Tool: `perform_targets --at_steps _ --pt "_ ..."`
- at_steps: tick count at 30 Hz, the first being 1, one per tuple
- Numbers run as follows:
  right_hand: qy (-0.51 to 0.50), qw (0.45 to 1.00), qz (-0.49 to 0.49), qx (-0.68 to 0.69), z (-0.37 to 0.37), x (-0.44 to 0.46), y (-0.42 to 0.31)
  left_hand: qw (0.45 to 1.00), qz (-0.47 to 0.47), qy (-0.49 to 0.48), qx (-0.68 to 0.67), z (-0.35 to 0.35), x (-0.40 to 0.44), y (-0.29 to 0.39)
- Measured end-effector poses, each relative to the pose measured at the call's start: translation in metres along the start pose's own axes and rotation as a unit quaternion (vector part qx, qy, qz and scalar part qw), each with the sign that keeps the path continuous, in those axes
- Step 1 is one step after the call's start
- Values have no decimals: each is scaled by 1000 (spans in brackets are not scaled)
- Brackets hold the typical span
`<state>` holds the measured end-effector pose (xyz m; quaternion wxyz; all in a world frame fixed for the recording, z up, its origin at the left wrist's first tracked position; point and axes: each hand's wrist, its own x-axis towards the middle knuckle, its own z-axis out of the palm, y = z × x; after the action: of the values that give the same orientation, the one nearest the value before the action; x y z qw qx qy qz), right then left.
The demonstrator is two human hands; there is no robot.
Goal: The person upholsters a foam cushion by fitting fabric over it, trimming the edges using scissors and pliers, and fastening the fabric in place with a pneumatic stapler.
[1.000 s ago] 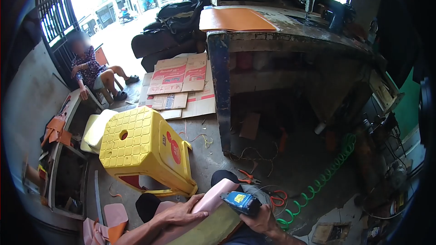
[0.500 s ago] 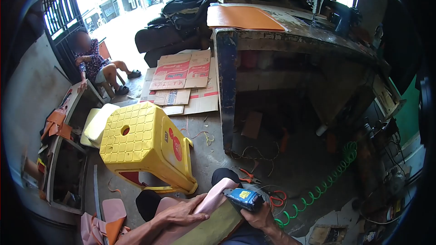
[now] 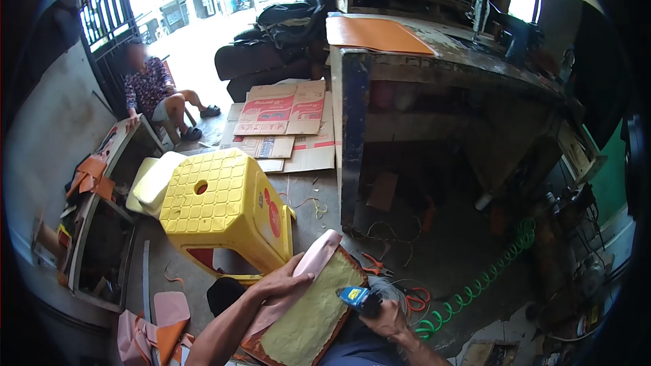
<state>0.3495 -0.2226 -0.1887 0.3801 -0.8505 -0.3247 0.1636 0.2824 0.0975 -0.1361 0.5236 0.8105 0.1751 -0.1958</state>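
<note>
A padded board (image 3: 308, 315) with a yellowish face and red-brown edges lies over the lap. Pink material (image 3: 319, 254) runs along its left side. My left hand (image 3: 286, 281) is pressed on this pink material, fingers bent over it near the far end. In my right hand (image 3: 385, 318) is a blue air stapler (image 3: 357, 296), its nose over the board's right side. A green coiled hose (image 3: 468, 291) leads away from near my right hand. Whether the stapler's nose touches the board I cannot tell.
A yellow stool (image 3: 217, 203) stands ahead on the left. Red-handled scissors (image 3: 417, 298) and orange pliers (image 3: 375, 264) lie at the right. Flattened cardboard (image 3: 312, 152) covers floor beside a workbench (image 3: 352, 135) with a sewing machine (image 3: 508, 30). A seated person (image 3: 152, 88) is at the far left.
The board has turned so its yellowish face shows more. The stapler has come away from the pink edge and tilted. My left hand has shifted up slightly, and the camera view has moved left.
</note>
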Motion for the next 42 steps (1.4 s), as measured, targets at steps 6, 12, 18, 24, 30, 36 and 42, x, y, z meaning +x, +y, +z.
perform_targets --at_steps 6,12,18,24,30,36,42 --pt "-21 996 56 62 13 -4 13 997 14 -76 18 -17 -69 -34" --pt "-55 996 52 36 5 13 -6 995 9 63 -71 8 -131 -63" --pt "-124 985 120 11 1 13 -11 996 0 50 -70 19 -162 -67" --pt "-239 949 203 24 -21 7 -77 989 40 49 -132 25 -165 -79" --pt "-305 906 101 277 1 -8 -161 988 54 16 -142 21 -165 -87" --pt "-291 926 62 230 16 -25 -178 979 110 -7 -173 22 -169 -89" --pt "-253 924 52 282 32 -39 -174 981 87 -24 -171 21 -166 -98"
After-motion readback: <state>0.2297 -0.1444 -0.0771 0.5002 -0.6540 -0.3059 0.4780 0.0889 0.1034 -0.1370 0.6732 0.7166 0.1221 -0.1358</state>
